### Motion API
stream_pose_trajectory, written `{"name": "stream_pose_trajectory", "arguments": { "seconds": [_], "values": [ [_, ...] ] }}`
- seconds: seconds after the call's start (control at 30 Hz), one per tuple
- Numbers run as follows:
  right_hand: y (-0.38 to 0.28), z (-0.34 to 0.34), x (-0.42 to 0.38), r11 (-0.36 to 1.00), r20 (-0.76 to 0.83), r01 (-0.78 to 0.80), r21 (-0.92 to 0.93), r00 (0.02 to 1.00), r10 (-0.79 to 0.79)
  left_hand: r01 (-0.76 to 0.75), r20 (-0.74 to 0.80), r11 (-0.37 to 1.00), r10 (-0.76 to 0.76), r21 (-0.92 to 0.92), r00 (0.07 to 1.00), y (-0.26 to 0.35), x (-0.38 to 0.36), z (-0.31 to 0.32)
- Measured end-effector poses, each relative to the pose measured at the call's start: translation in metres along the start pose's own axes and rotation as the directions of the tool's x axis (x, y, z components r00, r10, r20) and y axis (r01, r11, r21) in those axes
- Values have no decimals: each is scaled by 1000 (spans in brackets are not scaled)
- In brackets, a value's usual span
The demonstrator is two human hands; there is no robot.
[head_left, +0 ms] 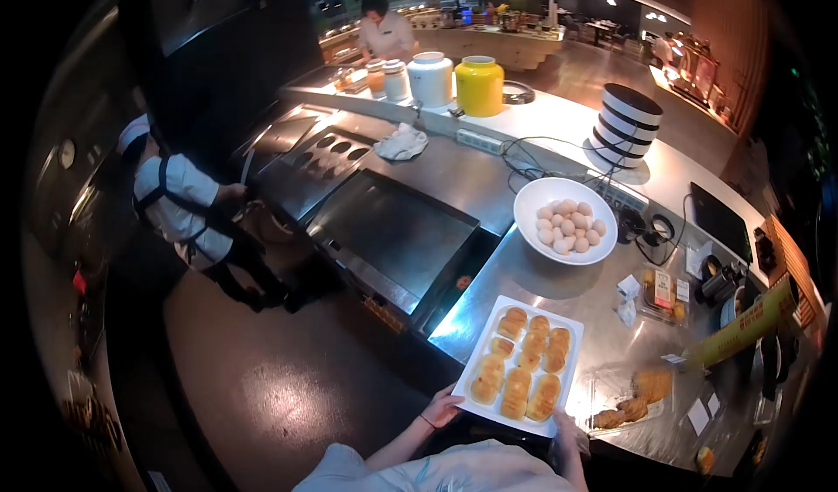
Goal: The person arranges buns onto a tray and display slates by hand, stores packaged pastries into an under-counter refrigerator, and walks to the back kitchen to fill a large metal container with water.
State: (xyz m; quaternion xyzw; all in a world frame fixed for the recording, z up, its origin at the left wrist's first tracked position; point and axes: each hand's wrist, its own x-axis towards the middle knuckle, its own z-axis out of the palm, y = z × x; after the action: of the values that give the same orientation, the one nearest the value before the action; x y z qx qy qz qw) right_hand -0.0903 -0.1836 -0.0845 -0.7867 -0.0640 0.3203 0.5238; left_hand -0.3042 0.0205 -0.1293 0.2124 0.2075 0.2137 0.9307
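Note:
A white rectangular tray [482,335] carries several golden-brown bread rolls [518,393] in rows. My left hand [442,407] grips its near left corner, with a dark band at the wrist. At the near right corner, my right hand [567,431] is closed on the rim. The tray is at the front edge of the steel counter [532,284], close before my body. Beyond it stands a large white bowl [559,257] heaped with eggs [569,225].
Left of the counter is a flat griddle [393,234]. A person [188,195] in an apron stands farther left; another person [385,34] is behind the ledge. Yellow [479,88] and white jars [429,80], stacked drums [626,125], cables and a plastic food box [664,297] line the right side.

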Motion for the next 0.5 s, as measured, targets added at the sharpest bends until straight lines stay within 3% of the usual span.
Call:
{"name": "stream_pose_trajectory", "arguments": {
  "seconds": [0.03, 0.07, 0.1, 0.13, 0.2, 0.33, 0.43, 0.5],
  "values": [
    [38, 2, 10, 891, 119, 1, 455, 991, -62, 1, 9, 1000, -1, -4, 1000, 2, -2, 1],
    [86, -5, 37, 886, 145, -66, 459, 989, -2, 23, 3, 1000, -23, -8, 1000, 5, -3, 2],
    [70, -4, 27, 894, 163, -74, 442, 987, 1, 9, -6, 1000, -9, 4, 1000, 8, -6, 6],
    [20, 2, -4, 849, 237, -164, 502, 970, 48, 7, -1, 1000, -7, 5, 1000, 8, -7, 3],
    [-6, 8, -20, 751, 345, -288, 594, 935, 85, -1, -4, 1000, 1, 6, 1000, 10, -12, -2],
    [10, 7, -16, 706, 387, -297, 643, 921, 34, -38, 40, 999, 39, -28, 998, 17, -26, 9],
    [10, 8, -7, 794, 391, -207, 571, 919, -41, -109, 81, 994, 111, -33, 990, 32, -35, 22],
    [-3, 12, -2, 870, 380, -230, 436, 924, 54, -182, 85, 982, 185, -45, 979, 41, -33, 21]
  ]
}}
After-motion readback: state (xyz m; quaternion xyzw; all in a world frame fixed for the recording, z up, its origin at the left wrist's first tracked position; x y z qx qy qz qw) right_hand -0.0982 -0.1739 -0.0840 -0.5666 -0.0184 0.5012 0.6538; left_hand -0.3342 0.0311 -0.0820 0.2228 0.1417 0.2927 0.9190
